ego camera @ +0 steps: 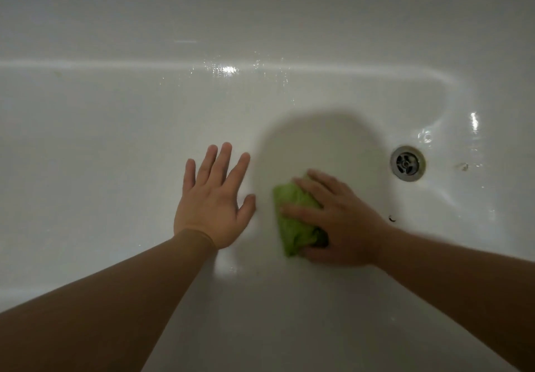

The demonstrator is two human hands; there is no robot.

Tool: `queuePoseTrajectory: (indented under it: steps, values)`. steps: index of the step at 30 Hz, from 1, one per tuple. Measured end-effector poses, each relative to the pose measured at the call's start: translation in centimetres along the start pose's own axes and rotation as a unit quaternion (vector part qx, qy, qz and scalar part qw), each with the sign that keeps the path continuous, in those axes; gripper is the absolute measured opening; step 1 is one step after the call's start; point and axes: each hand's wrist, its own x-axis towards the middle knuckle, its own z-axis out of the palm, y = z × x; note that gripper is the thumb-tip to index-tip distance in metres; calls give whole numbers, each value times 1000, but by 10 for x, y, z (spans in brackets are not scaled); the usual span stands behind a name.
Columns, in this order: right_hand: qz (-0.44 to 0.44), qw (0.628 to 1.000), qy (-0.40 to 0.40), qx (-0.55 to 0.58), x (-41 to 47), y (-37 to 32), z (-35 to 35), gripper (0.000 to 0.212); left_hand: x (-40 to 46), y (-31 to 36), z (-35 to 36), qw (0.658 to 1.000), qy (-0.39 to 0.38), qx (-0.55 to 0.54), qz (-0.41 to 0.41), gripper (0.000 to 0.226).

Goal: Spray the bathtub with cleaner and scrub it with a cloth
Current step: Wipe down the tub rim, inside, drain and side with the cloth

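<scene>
Head view, looking down into a white bathtub [115,145]. My two bare forearms enter from the near edge and reach toward the tub floor.

Left hand [212,198]: laid flat on the tub floor, palm down, fingers straight and spread, thumb out to the right. It holds nothing and lies just left of the cloth, not touching it.

Right hand [335,218]: laid over a crumpled green cloth [295,221], fingers curled onto it and pointing left, pressing it against the tub floor. The hand and cloth are slightly blurred, so I cannot make out the exact lie of each finger. The left part of the cloth shows beyond the fingers; the rest is hidden under the palm.

Cloth position: near the middle of the view, on the tub floor, between the left hand and the drain, closer to the left hand.

Drain [407,163]: round, metal-rimmed, with a cross-shaped grid, to the far right of the right hand and apart from it.

A soft shadow falls on the floor just beyond the cloth. Wet glints show on the far wall curve and around the drain. A small dark speck [392,218] lies on the floor right of the right wrist.
</scene>
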Motion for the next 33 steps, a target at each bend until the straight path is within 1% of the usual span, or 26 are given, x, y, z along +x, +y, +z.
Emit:
queuePoseTrajectory:
  steps: [2,4,5,6,9,10,12,14,16,17,21,24,26,29,30,33]
  values:
    - [-47,998,-30,-5,-8,-7,2,76,-1,4,1,1000,0,-3,-6,73]
    - [-92,994,-53,-31,4,7,-4,77,-1,8,1,1000,1,-2,-10,74]
    - [-94,993,-54,-46,16,20,-9,78,0,9,1,1000,2,-2,-13,74]
    - [-73,995,-42,-61,32,35,-14,78,0,11,1,1000,3,-2,-16,74]
    - [34,995,38,-88,86,84,-46,79,3,15,1,1000,0,-1,-20,74]
    - [73,992,54,-88,101,96,-62,80,4,16,1,1000,0,1,-21,74]
    - [126,989,41,-69,122,111,-87,80,6,19,2,1000,-2,3,-21,74]
    - [147,987,38,-51,127,113,-93,80,8,21,2,1000,-3,3,-21,74]
    - [135,988,56,-57,116,102,-80,80,8,24,3,1000,0,2,-24,73]
    - [130,989,49,-51,104,94,-69,80,7,26,4,1000,1,-1,-27,73]
    - [81,996,-29,-23,25,45,-33,80,-5,38,8,999,1,-16,-37,69]
    - [11,998,-64,-6,-35,8,-13,78,-12,47,10,998,-4,-24,-50,69]
    - [-27,996,-82,2,-52,0,-5,77,-13,51,9,998,-6,-26,-54,69]
    - [-78,993,-93,-16,-35,13,-13,83,-13,54,8,998,-6,-28,-59,69]
    - [-72,994,-82,-15,-19,23,-16,87,-13,55,7,998,-2,-33,-62,68]
    - [-7,999,-33,-31,50,57,-29,90,-8,58,7,996,12,-54,-72,65]
